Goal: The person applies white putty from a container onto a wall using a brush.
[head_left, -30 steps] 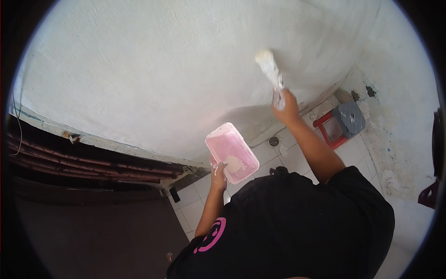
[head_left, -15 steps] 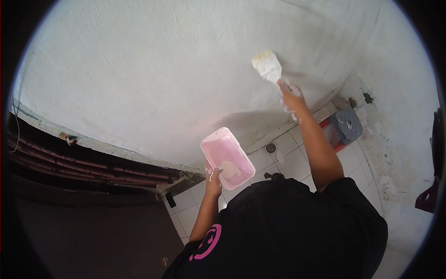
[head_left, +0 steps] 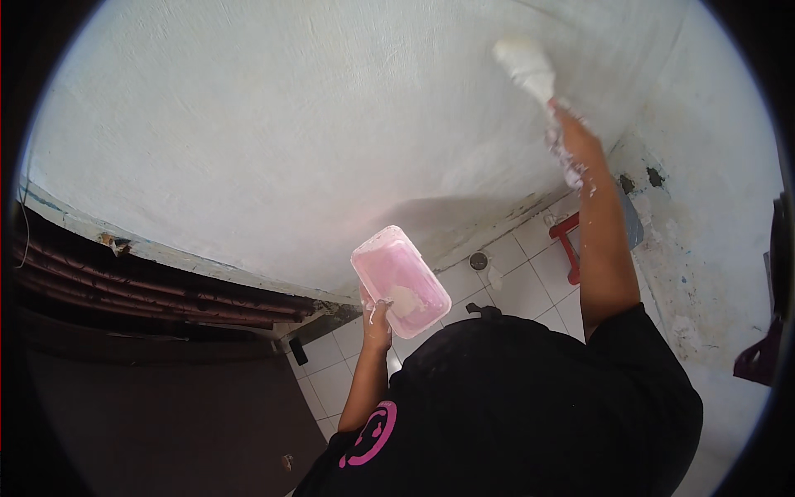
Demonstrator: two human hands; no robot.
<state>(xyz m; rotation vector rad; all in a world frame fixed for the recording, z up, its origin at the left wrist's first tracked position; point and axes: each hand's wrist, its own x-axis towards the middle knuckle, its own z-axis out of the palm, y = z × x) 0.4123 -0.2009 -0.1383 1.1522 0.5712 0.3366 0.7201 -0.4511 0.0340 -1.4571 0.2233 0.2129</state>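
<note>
My left hand [head_left: 377, 319] grips the near end of a pink rectangular plastic tub [head_left: 400, 282] with a smear of white paint inside; the tub is held out at chest height. My right hand [head_left: 571, 145], spattered with white, is raised high and closed on the handle of a paint-laden white brush [head_left: 526, 66]. The bristles press against the white textured wall [head_left: 290, 124] near its upper right. My black shirt with a pink emblem [head_left: 530, 406] fills the lower middle.
White floor tiles [head_left: 530, 282] with a round drain [head_left: 478, 261] lie under the wall. A red-framed grey object [head_left: 571, 240] stands behind my right forearm. Dark brown pipes [head_left: 124, 286] run along the left. A stained side wall [head_left: 704, 248] closes the right.
My right hand has pushed the brush upward and to the right along the wall. The left hand keeps the pink tub in about the same place.
</note>
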